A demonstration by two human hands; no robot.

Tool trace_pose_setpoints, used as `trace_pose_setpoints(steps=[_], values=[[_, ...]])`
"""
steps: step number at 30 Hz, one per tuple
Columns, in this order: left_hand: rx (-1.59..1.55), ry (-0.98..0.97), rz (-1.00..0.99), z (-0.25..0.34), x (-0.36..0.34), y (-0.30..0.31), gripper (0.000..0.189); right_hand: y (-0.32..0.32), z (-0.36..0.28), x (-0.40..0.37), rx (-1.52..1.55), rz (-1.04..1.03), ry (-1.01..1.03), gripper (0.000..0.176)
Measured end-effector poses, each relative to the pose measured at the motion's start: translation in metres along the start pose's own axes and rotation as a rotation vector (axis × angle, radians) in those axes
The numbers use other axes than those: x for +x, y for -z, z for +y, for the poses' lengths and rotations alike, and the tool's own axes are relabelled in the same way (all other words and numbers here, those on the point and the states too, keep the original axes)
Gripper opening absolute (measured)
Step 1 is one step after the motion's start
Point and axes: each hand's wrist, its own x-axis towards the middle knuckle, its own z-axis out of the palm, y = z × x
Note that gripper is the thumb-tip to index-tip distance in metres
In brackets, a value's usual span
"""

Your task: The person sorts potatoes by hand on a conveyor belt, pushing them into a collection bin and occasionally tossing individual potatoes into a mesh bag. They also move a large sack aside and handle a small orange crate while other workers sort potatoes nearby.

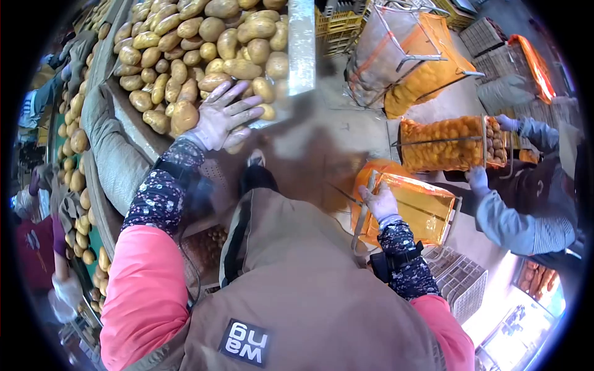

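My left hand (226, 117), in a pale dusty glove, lies with fingers spread over the near edge of a large pile of potatoes (185, 55). Its palm faces down, and it grips none of them. To the right, my right hand (380, 201) is at the near rim of an orange mesh bag (414, 213) stretched open on a metal frame (357, 232). Its thumb and fingers appear to hold the frame's bar, though part of the grip is hidden. The bag's visible inside shows no potatoes.
A co-worker's gloved hands (477, 179) hold a potato-filled mesh bag (440, 145) at the right. More filled bags (427, 68) stand behind. A grey plastic crate (458, 281) sits beside the orange bag. At the left, potatoes lie along a green conveyor (62, 176) with people beside it.
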Motion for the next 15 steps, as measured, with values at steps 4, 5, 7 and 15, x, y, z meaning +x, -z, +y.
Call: trace_pose_setpoints(steps=[4,5,7,15], values=[[0.038,-0.012,0.001,-0.001,0.002,0.000,0.051,-0.001,0.000,-0.001,-0.139,-0.066,-0.081,0.097],[0.047,-0.013,0.003,0.000,0.001,0.000,0.051,-0.004,0.002,-0.002,-0.136,-0.068,-0.070,0.095],[0.051,-0.022,0.015,-0.002,0.001,-0.002,0.051,-0.009,0.005,-0.003,-0.130,-0.072,-0.049,0.093],[0.074,-0.026,-0.028,-0.002,0.005,0.001,0.053,-0.037,0.015,0.011,-0.109,0.037,-0.081,0.057]])
